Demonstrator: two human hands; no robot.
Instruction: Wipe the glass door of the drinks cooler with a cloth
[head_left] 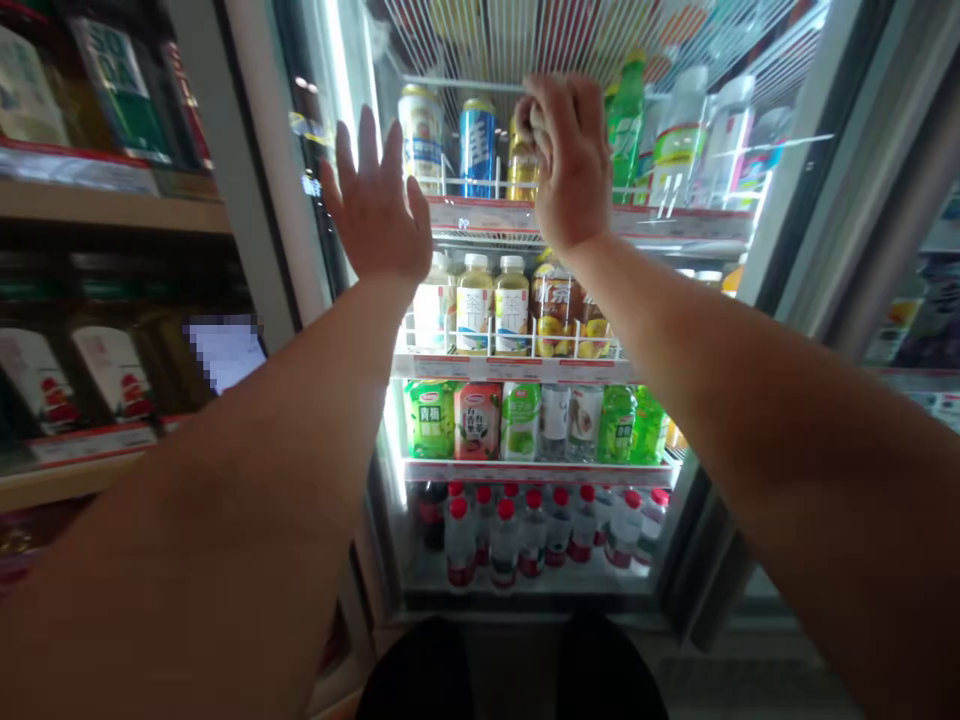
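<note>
My left hand [379, 215] is raised with its fingers spread, in front of the left side of a lit drinks fridge. Just right of its fingertips stand a white-and-gold can [422, 135] and a blue can [478, 148] on the upper shelf. My right hand [571, 165] is raised before the same shelf, its fingers curled. Partly behind it is a gold can [520, 165], and a green bottle [626, 125] stands to its right. Whether the curled fingers hold or touch anything cannot be made out.
Tea bottles [474, 305] line the shelf below, with green and pink drinks [478, 420] under them. Red-capped bottles [534, 525] stand at the bottom. A wire shelf [510, 40] spans the top. Side shelving [112, 205] holds bottles at left; a metal frame [847, 250] borders the right.
</note>
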